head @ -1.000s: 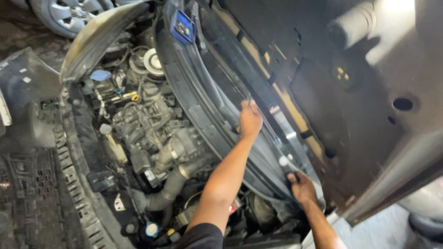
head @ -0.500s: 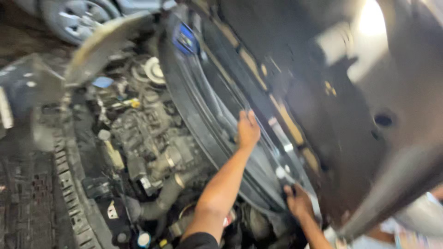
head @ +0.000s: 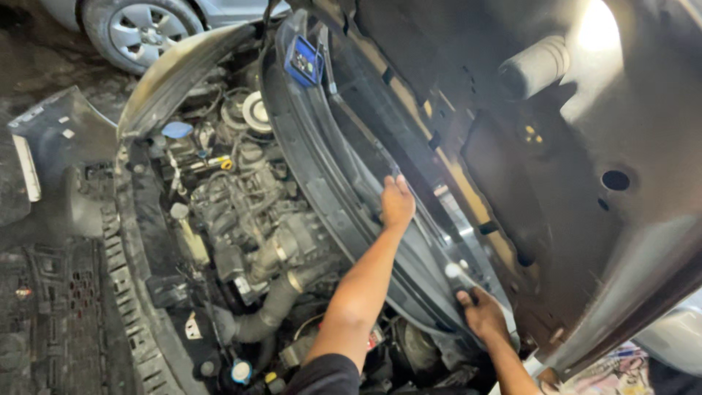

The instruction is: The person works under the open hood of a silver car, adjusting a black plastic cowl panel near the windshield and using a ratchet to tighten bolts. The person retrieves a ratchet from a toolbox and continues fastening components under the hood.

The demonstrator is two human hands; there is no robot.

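I look down into an open car engine bay point(head: 248, 219). My left hand point(head: 397, 202) reaches forward and grips the edge of the long black plastic cowl panel point(head: 322, 168) that runs below the windscreen. My right hand point(head: 479, 314) is lower and to the right, closed around the near end of the same panel by a small white clip. The raised hood point(head: 570, 168) hangs over both hands, its dark underside and a lit patch at the top right.
The engine with hoses, a blue cap point(head: 177, 130) and a grey intake pipe point(head: 274, 311) fills the middle left. A detached dark bumper piece point(head: 51, 153) lies on the floor at left. Another car's wheel point(head: 142, 29) shows at top left.
The view has shifted slightly. My left hand stays on the panel edge and my right hand stays at the panel's near end; both have barely moved.
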